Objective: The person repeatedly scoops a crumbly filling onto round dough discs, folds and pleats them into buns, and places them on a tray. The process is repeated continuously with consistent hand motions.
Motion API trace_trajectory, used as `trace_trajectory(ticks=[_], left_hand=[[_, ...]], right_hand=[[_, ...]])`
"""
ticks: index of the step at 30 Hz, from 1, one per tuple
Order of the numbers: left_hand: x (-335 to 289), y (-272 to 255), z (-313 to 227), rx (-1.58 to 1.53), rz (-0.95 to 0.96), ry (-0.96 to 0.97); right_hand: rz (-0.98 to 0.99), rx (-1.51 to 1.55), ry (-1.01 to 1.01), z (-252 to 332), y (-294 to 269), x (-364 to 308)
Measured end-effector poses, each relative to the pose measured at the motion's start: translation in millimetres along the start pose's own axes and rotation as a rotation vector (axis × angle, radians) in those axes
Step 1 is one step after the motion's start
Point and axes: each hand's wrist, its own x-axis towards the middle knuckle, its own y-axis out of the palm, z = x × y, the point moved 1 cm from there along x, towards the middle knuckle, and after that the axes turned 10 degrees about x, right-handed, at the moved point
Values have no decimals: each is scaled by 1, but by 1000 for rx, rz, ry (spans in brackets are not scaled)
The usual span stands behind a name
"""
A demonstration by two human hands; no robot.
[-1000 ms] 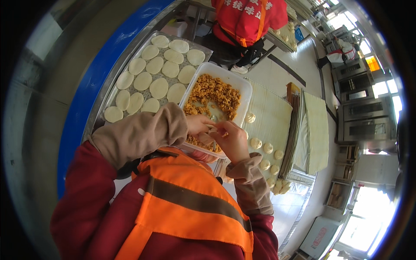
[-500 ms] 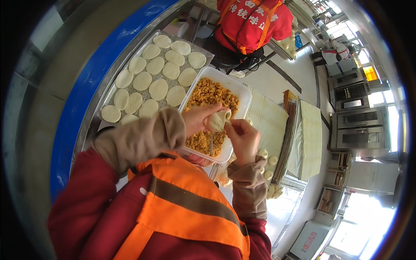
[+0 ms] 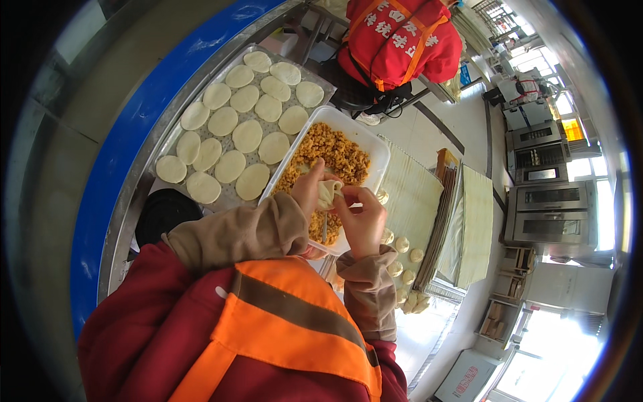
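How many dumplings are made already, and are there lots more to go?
Done: a small cluster of pale folded dumplings sits on the woven mat. In hand: left hand and right hand pinch one dough wrapper. Left: many round flat dough discs and a white tub of yellow-brown filling.

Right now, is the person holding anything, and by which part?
Yes. A small dumpling sits between both hands above the filling tub: left hand and right hand pinch its dough edge with their fingertips.

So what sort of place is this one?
Probably a commercial food kitchen making dumplings: a tray of round dough wrappers, a tub of minced filling, and steel ovens along the wall.
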Motion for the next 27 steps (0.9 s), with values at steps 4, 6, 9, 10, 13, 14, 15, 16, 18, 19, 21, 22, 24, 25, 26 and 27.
trace_trajectory(ticks=[4,6,9,10,13,14,15,16,18,19,21,22,24,25,26,27], left_hand=[[1,-10,-2,44,144,-135],[1,-10,-2,87,57,-218],[0,-8,2,141,-2,-182],[1,-10,4,159,-32,-234],[6,-20,8,179,68,-326],[7,-24,8,206,127,-356],[8,-28,8,257,138,-413],[9,-27,7,263,190,-390],[7,-25,3,334,203,-425],[5,-22,-1,279,249,-394],[0,-20,-6,163,391,-349],[-2,-21,-6,215,392,-329],[-3,-27,-2,279,462,-206],[1,-32,4,319,457,-237],[7,-37,11,358,452,-267],[14,-41,18,346,512,-265]], right_hand=[[51,-184,-309,9,2,-7],[77,-80,-249,11,1,-5],[71,11,-63,8,-3,1],[86,5,-47,8,-3,0],[248,-168,-43,4,-3,-4],[273,-214,-272,4,-3,-5],[257,-176,-182,2,-3,-6],[241,-135,-103,-1,-4,-5],[276,15,-11,-6,-7,1],[276,40,91,-8,-9,4],[246,115,232,-9,-13,7],[212,149,284,-7,-16,5],[230,29,8,1,-17,-1],[233,-50,-99,5,-17,-6],[244,-159,-291,9,-15,-9],[239,-195,-325,12,-13,-13]])
